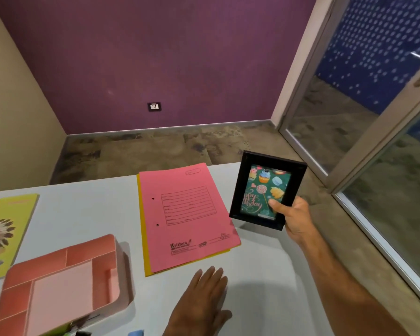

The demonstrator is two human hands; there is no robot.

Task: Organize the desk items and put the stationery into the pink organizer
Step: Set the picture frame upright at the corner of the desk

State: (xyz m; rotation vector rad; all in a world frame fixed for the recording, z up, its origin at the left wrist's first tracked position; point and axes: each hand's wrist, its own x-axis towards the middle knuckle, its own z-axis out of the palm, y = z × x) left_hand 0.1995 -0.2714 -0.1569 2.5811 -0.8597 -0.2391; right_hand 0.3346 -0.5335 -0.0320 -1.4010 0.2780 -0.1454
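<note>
Hands first: the right hand (294, 219) gripped a black picture frame (267, 190) by its lower right corner, thumb (275, 206) pressed on the front glass and the other fingers hidden behind it. The frame was upright, tilted a bit, held above the right part of the white desk (87, 214), and the card inside had cupcakes, a lollipop and some "Happy Birthday" lettering on a dark green background. The left hand (204, 294) was flat and relaxed, palm down, fingers straight and close together, holding nothing. Couldn't tell if it actually touched the desk or just hovered over it.

Just past the left fingertips was a pink file folder (187, 214) lying flat, stacked on a yellow folder (146, 258) that only peeked out along the left and bottom edges. The frame sat just to the right of that stack, apart from it.

Further left, near the front of the desk, was the pink organizer (58, 282), a tray with several compartments, and the ones in view looked bare. Some dark and green bits stuck out at its near edge but were too cut off to identify. Something small and blue (136, 332) sat at the very bottom edge, also cut off. At the far left lay a yellow-green notebook (5, 229) with a feathered headdress picture on the cover.
</note>
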